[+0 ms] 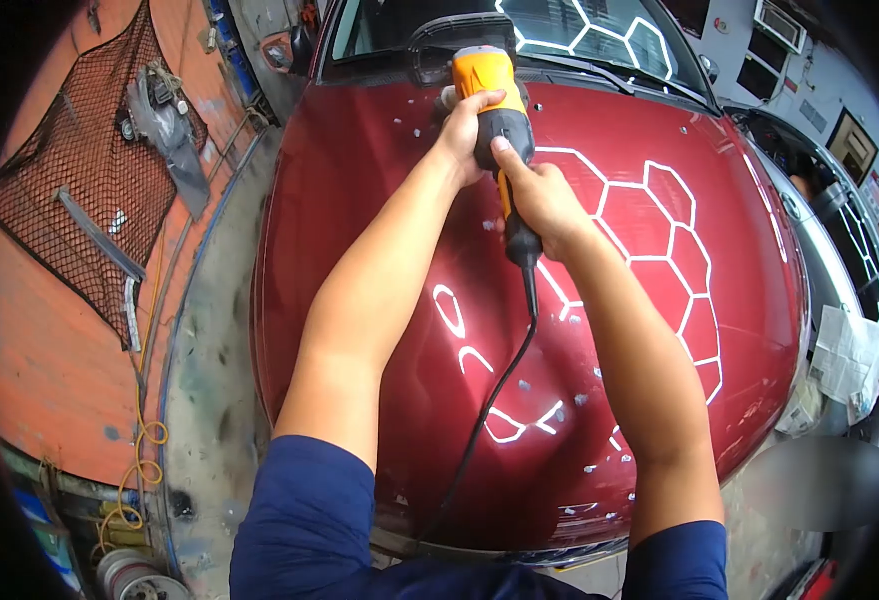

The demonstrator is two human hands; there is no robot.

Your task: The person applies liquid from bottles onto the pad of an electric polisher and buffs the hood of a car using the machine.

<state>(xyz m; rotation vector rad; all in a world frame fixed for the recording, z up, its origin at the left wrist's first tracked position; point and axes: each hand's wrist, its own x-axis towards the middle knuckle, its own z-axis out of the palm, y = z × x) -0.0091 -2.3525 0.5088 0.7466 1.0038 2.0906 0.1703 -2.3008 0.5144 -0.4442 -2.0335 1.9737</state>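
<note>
An orange and black power polisher (486,75) is at the upper middle, over the windshield end of a glossy red car hood (359,300). My left hand (467,135) is wrapped round the polisher's body near its head. Closer to me, my right hand (544,195) grips the black and orange rear handle. From the handle's end a black cord (504,375) runs down across the hood. Small pale spots dot the paint, and hexagonal light reflections show on it. The polisher's working face is hidden.
The windshield (429,30) lies beyond the hood. On the left are an orange surface (49,370) with black netting (89,150), a yellow hose (139,440) and wheel rims (139,575). A silver car (809,220) and paper sheets (844,350) are at the right.
</note>
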